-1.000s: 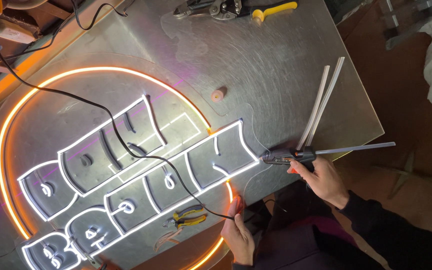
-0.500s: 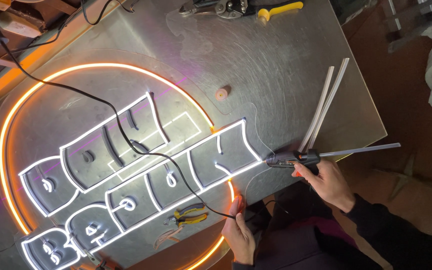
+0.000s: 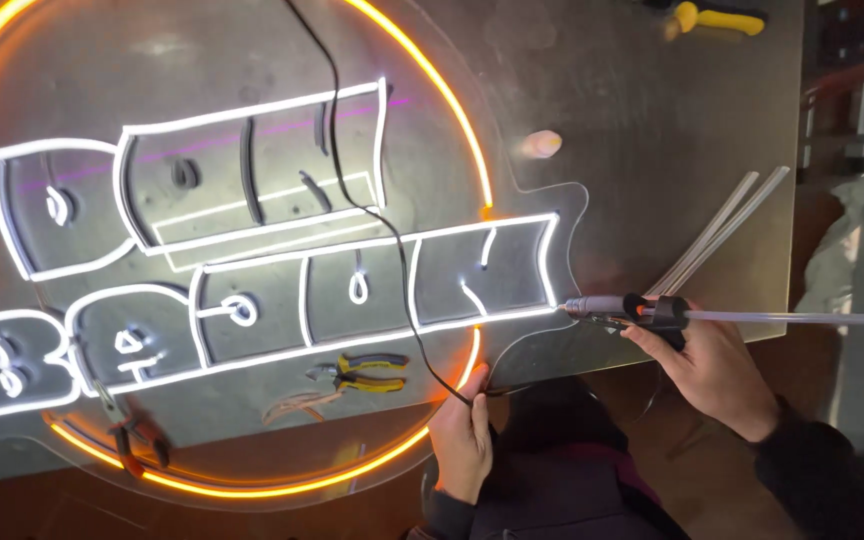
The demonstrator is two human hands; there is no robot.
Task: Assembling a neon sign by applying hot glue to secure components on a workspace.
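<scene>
Right hand grips grey glue gun, nozzle touching glowing white neon sign; left hand pinches black cable.

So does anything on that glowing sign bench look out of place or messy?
Mostly tidy. One oddity: a black cable trails loosely right across the lit white letters down to the left hand. Yellow-handled pliers also lie on the sign panel itself. The right hand holds a glue gun at the lettering's corner.

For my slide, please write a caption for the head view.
Right hand holds a glue gun at the lit sign's edge; left hand holds the black cable.
</scene>
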